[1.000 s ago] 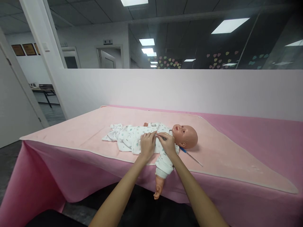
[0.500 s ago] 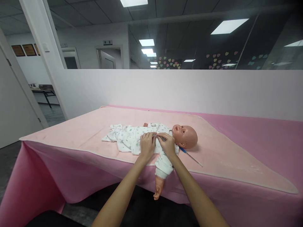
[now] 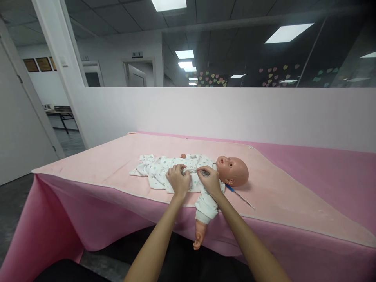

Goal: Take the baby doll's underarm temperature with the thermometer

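A baby doll (image 3: 233,171) lies on its back, its head to the right and one arm hanging over the table's front edge. It is dressed in white printed baby clothes (image 3: 158,172). Over the doll's chest, my left hand (image 3: 178,181) is closed on the front of the clothes. My right hand (image 3: 210,181) is closed on the same cloth nearer the neck, with a fold stretched between the two hands. Fingertips hide the exact spot where each hand grips. Beside the doll's head lies a thin metal rod with a blue handle (image 3: 230,188), partly under the shoulder.
A pale pink mat (image 3: 108,156) covers much of the table, over a darker pink cloth (image 3: 331,168) that hangs down in front. Behind stands a white half wall (image 3: 235,113) with glass above. A door (image 3: 23,105) is at the left.
My left hand has moved left, away from my right hand, and the fold of cloth between them is now stretched. The whole view has shifted slightly.
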### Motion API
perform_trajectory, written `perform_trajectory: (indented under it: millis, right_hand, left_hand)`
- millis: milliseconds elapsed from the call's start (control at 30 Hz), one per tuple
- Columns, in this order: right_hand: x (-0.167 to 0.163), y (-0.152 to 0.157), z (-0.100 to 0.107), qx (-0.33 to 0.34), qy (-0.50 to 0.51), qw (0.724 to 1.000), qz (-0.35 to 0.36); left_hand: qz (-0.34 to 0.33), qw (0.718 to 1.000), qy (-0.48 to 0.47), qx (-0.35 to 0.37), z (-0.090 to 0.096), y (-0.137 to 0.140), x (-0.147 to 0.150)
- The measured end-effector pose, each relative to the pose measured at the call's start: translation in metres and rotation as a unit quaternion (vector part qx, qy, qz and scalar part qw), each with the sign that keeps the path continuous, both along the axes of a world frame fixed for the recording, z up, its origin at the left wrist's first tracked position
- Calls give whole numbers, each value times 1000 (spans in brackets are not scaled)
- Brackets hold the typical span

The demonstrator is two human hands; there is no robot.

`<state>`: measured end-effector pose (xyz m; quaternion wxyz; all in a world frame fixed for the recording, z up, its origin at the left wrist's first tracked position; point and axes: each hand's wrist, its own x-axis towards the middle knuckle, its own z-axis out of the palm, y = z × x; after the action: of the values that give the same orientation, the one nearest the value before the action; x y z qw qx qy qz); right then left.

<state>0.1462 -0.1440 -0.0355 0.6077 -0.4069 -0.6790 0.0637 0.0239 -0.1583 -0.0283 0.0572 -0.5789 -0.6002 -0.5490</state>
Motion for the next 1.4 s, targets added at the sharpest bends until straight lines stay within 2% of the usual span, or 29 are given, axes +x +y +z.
perform_trajectory:
  millis: [167, 233, 300, 367, 467, 600, 867, 1033, 1267, 1400]
  right_hand:
    - [-18, 0, 13, 24, -142, 985, -91]
    - [-29, 2, 20, 23, -196, 978, -61]
    - [-38, 5, 25, -6, -220, 975, 4]
    - [-43, 9, 25, -42, -213, 975, 55]
    - [-43, 12, 19, -60, -166, 981, 76]
    - [-40, 12, 11, -35, -144, 986, 77]
    - [-42, 13, 7, -9, -119, 991, 66]
    - [-41, 13, 7, -17, -93, 992, 83]
    - [-41, 10, 7, -3, -105, 990, 89]
    - [-40, 12, 5, 3, -106, 990, 90]
  left_hand:
    - [-21, 999, -39, -3, -3, 1, -2]
    - [-27, 997, -66, 4, -3, 1, -3]
    - [-28, 994, -102, 11, -3, 1, -4]
    - [-29, 992, -125, 11, -3, 1, -5]
    - [-34, 993, -116, -2, -3, 2, -7]
    - [-56, 994, -90, -26, -5, 4, -15]
    - [-156, 985, -56, -50, -7, 2, -36]
    - [-163, 983, -77, -29, -7, 0, -36]
    - [-201, 970, -137, -21, -6, -1, -37]
    - [-201, 966, -162, -13, -6, 0, -37]
